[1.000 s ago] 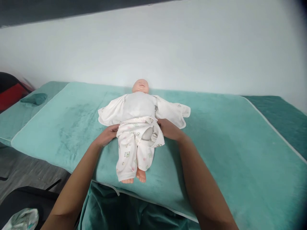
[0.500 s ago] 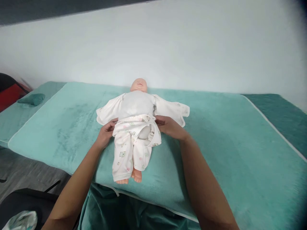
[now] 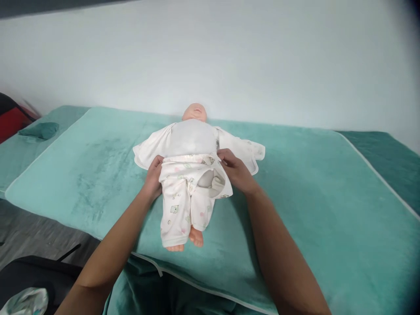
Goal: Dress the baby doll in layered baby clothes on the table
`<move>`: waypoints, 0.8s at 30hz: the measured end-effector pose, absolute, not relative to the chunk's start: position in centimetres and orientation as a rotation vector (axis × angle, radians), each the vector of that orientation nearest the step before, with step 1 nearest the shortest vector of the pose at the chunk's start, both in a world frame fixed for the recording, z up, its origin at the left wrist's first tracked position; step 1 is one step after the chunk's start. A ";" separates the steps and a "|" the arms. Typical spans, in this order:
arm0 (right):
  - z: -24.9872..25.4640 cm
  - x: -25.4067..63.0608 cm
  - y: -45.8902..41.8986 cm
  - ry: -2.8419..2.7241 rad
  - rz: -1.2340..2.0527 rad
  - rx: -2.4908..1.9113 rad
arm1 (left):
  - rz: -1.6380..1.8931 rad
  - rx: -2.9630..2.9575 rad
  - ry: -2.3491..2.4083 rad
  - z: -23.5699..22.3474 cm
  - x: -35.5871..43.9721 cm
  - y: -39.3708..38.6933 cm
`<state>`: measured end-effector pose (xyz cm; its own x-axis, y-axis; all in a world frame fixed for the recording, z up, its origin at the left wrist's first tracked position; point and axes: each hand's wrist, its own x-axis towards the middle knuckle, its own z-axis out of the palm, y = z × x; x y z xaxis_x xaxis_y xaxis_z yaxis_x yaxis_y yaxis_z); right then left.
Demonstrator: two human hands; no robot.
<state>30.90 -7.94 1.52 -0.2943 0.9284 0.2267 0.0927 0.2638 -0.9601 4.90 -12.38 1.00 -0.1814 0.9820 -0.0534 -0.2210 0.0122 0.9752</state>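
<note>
A baby doll (image 3: 194,139) lies on its back, head toward the wall and feet toward me. Its white top (image 3: 234,146) is spread open at both sides, baring the pale torso. Printed white pants (image 3: 179,192) cover its legs, with bare feet showing below the hems. An opening in the pants gapes over the hip at right. My left hand (image 3: 153,178) is closed on the waistband's left edge. On the other side, my right hand (image 3: 236,171) pinches the waistband's right edge. Some fingertips of both hands are hidden by cloth.
A green padded bed (image 3: 308,210) stretches along the white wall (image 3: 229,57). A green cushion (image 3: 40,130) rests at its far left end, near a red and black item (image 3: 13,120). At lower left stands a black chair (image 3: 36,273) with a patterned cloth (image 3: 28,302) on it.
Both hands have drawn the waistband slightly upward and straighter across the doll's waist. The pants' opening at right gapes wider. The camera view has shifted a little.
</note>
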 end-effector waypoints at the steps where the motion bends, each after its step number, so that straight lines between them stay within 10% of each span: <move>1: 1.5 30.8 -7.9 -1.606 1.107 -0.976 | 1.405 0.931 1.183 0.7 4.9 -12.1; 24: -0.4 29.7 -6.2 -1.369 1.008 -1.140 | 1.473 1.033 1.170 -0.5 4.9 -7.2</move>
<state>29.67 -6.25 -0.41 -0.0064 0.9810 0.1940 0.1058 0.1936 -0.9753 4.94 -7.24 -0.50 -0.1863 0.9811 0.0530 -0.1706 -0.0855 0.9816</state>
